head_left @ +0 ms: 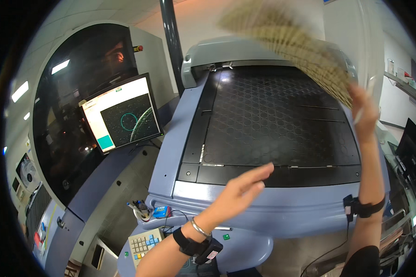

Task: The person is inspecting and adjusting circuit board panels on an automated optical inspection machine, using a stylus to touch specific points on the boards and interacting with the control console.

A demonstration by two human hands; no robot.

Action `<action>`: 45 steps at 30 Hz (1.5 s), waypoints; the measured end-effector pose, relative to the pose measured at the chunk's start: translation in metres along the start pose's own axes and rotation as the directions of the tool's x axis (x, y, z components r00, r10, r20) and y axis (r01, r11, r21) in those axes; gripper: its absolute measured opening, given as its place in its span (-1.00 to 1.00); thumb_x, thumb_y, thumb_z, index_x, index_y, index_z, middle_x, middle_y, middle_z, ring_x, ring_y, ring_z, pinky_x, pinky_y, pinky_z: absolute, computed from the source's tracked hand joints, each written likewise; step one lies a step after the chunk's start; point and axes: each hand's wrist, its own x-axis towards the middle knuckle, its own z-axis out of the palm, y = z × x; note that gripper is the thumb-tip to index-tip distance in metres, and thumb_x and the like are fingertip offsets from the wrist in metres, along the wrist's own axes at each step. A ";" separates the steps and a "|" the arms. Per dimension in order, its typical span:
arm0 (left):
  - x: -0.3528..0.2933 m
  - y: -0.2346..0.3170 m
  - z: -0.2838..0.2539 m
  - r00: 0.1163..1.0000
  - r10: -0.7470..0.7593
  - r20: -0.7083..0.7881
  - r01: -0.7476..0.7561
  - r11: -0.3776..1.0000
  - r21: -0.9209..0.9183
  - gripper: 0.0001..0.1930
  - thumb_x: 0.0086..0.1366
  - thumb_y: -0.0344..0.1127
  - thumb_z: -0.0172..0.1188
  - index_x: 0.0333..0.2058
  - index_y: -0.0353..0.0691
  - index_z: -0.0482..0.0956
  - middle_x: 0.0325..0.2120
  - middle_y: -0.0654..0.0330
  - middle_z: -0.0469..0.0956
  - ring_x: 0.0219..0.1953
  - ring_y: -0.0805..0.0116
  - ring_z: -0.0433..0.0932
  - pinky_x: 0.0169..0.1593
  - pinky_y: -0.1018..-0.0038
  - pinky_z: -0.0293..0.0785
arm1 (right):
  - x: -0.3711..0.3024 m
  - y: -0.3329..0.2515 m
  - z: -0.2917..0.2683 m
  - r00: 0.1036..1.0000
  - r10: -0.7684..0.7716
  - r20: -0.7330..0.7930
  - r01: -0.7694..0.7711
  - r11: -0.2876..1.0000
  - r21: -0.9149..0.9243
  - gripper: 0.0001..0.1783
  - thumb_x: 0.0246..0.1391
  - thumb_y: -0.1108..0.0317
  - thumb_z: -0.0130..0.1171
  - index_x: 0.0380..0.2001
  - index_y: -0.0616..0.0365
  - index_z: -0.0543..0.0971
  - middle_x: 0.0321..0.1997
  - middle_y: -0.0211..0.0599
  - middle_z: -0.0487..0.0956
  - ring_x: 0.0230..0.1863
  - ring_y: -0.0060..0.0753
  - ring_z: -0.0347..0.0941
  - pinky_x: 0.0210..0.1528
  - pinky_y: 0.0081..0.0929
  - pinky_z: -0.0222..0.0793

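Note:
A large yellowish-brown sheet with a ribbed or gridded pattern (305, 51), blurred by motion, is raised over the far right of a black machine bed (254, 124). My right hand (364, 113) grips its near right corner, and the far end runs out at the top of the view. My left hand (245, 187) is stretched out above the bed's front edge, fingers extended and holding nothing. Rows of faint circles mark the bed, and thin lines lie near its right side. Black straps with small boxes are on both forearms.
A tilted monitor (125, 117) shows a dark picture with a circle and a bright arc. Below it sit a keypad (145, 242), a pen holder (138, 210) and a small blue box (162, 212). A dark screen (411, 159) stands at right; cables hang from both straps.

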 end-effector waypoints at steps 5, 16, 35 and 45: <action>-0.005 -0.020 -0.001 0.983 0.096 0.157 -0.171 0.793 0.585 -0.55 0.35 -0.42 0.05 0.22 -0.18 0.39 0.23 0.01 0.36 0.28 0.08 0.32 0.31 0.27 0.24 | 0.059 -0.003 -0.056 0.789 0.304 -0.534 -0.305 0.948 0.090 -0.61 0.25 0.09 0.19 -0.03 0.16 0.58 -0.12 -0.35 0.61 -0.14 -0.50 0.50 -0.12 -0.57 0.38; 0.043 -0.050 -0.016 0.910 0.414 0.002 -0.125 0.271 0.954 -0.26 0.20 -0.31 0.30 0.33 -0.05 0.18 0.38 0.00 0.01 0.39 -0.18 -0.03 0.37 0.02 0.05 | -0.132 -0.014 0.014 0.301 0.948 -0.104 -0.436 0.233 0.869 -0.56 0.34 0.27 0.03 0.22 0.04 0.25 0.08 -0.27 0.45 0.07 -0.33 0.47 0.02 -0.31 0.52; 0.062 -0.146 -0.100 0.981 0.112 -0.155 0.166 -0.092 0.982 -0.41 0.37 0.16 -0.03 0.32 0.20 0.23 0.36 0.14 0.13 0.37 -0.10 0.09 0.29 -0.23 0.06 | -0.155 0.044 -0.039 0.041 0.805 0.592 -0.967 0.181 -0.180 -0.72 0.26 0.25 0.07 -0.15 0.28 0.52 -0.14 0.08 0.64 -0.12 -0.17 0.64 -0.17 -0.34 0.61; 0.034 -0.135 -0.103 0.979 0.152 -0.139 0.153 -0.087 0.984 -0.42 0.34 0.10 0.06 0.29 0.15 0.28 0.33 0.13 0.19 0.34 -0.05 0.17 0.28 -0.08 0.20 | -0.253 0.099 0.031 0.585 0.700 0.411 -0.492 0.708 -0.506 -0.56 0.21 0.39 0.07 0.16 0.16 0.39 0.25 0.13 0.39 0.35 0.30 0.13 0.34 0.02 0.05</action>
